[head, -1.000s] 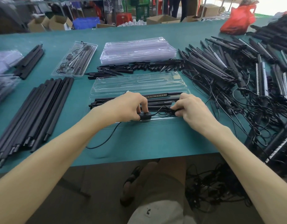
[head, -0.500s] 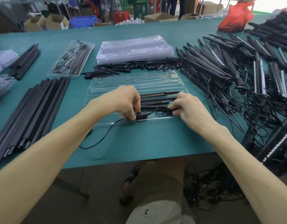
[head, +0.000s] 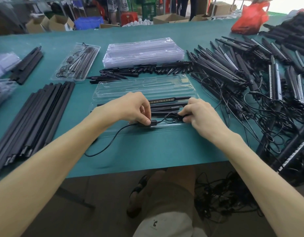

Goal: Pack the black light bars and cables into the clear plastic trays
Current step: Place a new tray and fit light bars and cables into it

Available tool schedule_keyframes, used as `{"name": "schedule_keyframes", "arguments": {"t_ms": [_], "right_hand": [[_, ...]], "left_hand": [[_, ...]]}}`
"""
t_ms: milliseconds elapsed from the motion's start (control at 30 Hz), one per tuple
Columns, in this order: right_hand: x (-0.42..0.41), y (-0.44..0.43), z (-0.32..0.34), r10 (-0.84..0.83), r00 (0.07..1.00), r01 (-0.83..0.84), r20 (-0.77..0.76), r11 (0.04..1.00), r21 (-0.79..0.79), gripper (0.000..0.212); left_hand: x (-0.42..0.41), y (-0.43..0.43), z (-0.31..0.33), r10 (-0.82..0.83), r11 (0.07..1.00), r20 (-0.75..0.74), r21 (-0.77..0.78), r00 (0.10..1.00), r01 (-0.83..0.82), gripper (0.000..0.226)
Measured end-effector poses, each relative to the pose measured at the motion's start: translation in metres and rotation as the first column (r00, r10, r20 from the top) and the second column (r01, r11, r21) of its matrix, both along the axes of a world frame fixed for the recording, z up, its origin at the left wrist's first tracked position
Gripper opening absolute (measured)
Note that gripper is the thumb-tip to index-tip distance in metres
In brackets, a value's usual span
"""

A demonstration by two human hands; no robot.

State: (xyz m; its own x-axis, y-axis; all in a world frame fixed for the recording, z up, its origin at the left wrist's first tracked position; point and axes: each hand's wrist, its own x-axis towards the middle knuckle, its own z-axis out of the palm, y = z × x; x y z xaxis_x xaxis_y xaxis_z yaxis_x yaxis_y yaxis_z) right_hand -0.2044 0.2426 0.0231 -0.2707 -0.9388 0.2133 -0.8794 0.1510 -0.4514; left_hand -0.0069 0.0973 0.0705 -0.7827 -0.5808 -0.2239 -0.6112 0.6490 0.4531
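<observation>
An open clear plastic tray (head: 144, 88) lies on the green table in front of me. Black light bars (head: 166, 106) lie in its near half. My left hand (head: 130, 108) pinches a small black controller box (head: 153, 123) at the tray's front edge. From the box a black cable (head: 111, 141) loops left onto the table. My right hand (head: 200, 113) grips a bunched coil of cable (head: 175, 116) just right of the box, inside the tray.
A stack of empty clear trays (head: 142, 52) lies behind, with a row of black spikes (head: 147, 70) in front of it. A packed tray (head: 77, 62) sits back left. Black rods (head: 33, 117) lie at left. A tangled pile of light bars and cables (head: 250, 82) fills the right.
My left hand has slid the controller box slightly left along the tray's front. The cable loop on the table has shifted with it. My right hand stays on the coil.
</observation>
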Motion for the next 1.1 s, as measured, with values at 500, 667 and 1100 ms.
{"name": "schedule_keyframes", "arguments": {"t_ms": [500, 667, 1100], "right_hand": [[0.000, 0.002, -0.001, -0.008, 1.000, 0.008, -0.009, 1.000, -0.003, 0.035], [0.000, 0.001, 0.001, 0.010, 1.000, -0.010, -0.024, 1.000, -0.002, 0.030], [-0.001, 0.000, -0.002, 0.011, 0.999, -0.012, -0.039, 1.000, -0.017, 0.028]], "left_hand": [[-0.002, 0.010, -0.008, -0.004, 0.995, -0.016, -0.095, 1.000, 0.002, 0.014], [-0.001, 0.010, -0.008, -0.023, 0.991, -0.005, -0.134, 1.000, 0.022, 0.017], [-0.002, 0.011, -0.015, 0.042, 0.993, -0.053, -0.106, 0.998, -0.048, 0.023]]}}
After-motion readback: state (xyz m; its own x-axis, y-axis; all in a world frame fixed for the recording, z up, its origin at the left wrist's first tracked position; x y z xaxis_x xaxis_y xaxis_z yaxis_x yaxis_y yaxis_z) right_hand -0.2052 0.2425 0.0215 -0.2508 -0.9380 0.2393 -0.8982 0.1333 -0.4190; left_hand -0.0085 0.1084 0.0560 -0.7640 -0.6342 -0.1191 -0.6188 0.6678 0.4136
